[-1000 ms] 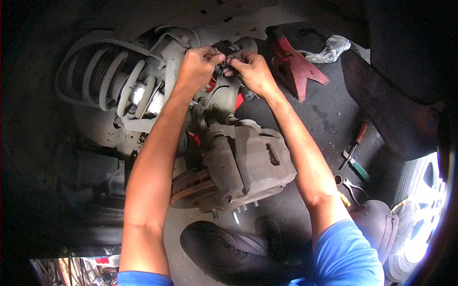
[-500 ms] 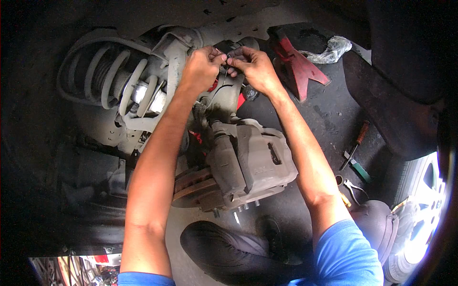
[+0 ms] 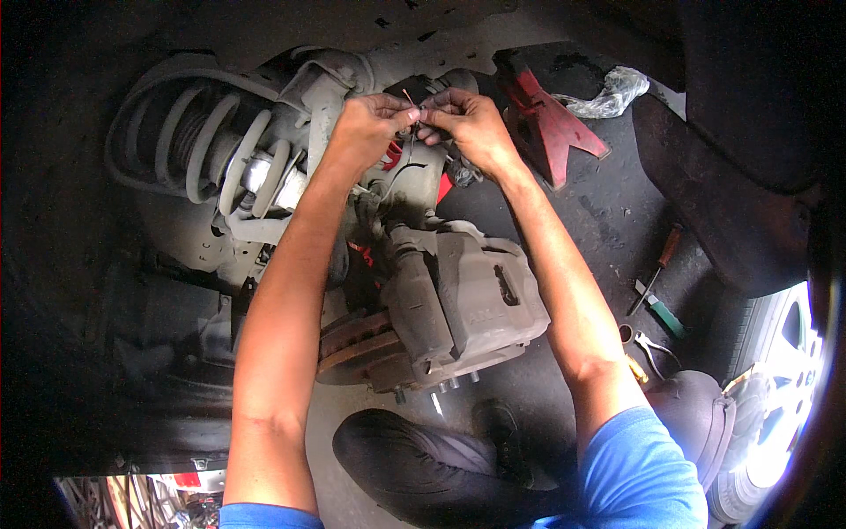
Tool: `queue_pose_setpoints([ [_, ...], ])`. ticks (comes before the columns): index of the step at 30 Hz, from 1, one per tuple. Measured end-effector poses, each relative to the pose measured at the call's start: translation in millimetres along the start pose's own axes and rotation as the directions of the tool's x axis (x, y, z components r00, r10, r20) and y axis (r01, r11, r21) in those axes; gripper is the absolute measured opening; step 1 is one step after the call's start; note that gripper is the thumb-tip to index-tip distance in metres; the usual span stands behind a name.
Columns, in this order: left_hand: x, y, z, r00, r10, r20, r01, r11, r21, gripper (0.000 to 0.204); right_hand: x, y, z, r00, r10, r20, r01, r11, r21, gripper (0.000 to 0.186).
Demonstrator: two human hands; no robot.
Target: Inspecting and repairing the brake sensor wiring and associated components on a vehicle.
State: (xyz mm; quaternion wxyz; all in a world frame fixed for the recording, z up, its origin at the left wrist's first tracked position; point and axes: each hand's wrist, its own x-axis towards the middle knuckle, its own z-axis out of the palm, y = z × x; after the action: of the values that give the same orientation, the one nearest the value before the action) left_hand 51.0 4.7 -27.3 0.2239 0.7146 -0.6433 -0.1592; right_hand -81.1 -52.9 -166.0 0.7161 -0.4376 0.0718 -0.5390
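Observation:
Both my hands meet fingertip to fingertip above the brake caliper [image 3: 480,286]. In a pinch, my left hand [image 3: 366,128] grips a thin wire [image 3: 412,152], whose copper-coloured tip sticks up past the fingers. My right hand [image 3: 471,123] pinches the same wire from the other side, thumb and forefinger nearly touching the left thumb. From the fingers the wire curves down toward the suspension parts behind the caliper. My fingers hide the exact spot being held. A rusty brake disc [image 3: 357,344] sits under the caliper, beside my left forearm.
A coil spring [image 3: 211,145] with its shock absorber lies to the left. Beyond my right hand stands a red jack stand [image 3: 551,128] near a clear plastic bag [image 3: 612,93]. On the floor at right are a screwdriver [image 3: 667,251], green-handled tool [image 3: 665,316], pliers [image 3: 650,348] and a wheel [image 3: 775,379].
My left hand has turned slightly and shifted a little left, its fingers flatter. More of the wire's copper-coloured tip shows above the fingers. My right hand has barely moved.

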Motion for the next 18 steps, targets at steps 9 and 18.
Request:
queue_pose_setpoints([
  [9,0,-1,6,1.0,0.024,-0.001,-0.024,0.999,-0.024,0.023,-2,-4,8,0.993,0.08,-0.088,-0.077,0.996,0.039,0.016],
  [18,1,-5,7,1.0,0.004,-0.007,-0.004,0.999,0.048,0.025,-2,-2,17,0.991,0.062,-0.122,-0.06,0.998,0.023,0.017],
])
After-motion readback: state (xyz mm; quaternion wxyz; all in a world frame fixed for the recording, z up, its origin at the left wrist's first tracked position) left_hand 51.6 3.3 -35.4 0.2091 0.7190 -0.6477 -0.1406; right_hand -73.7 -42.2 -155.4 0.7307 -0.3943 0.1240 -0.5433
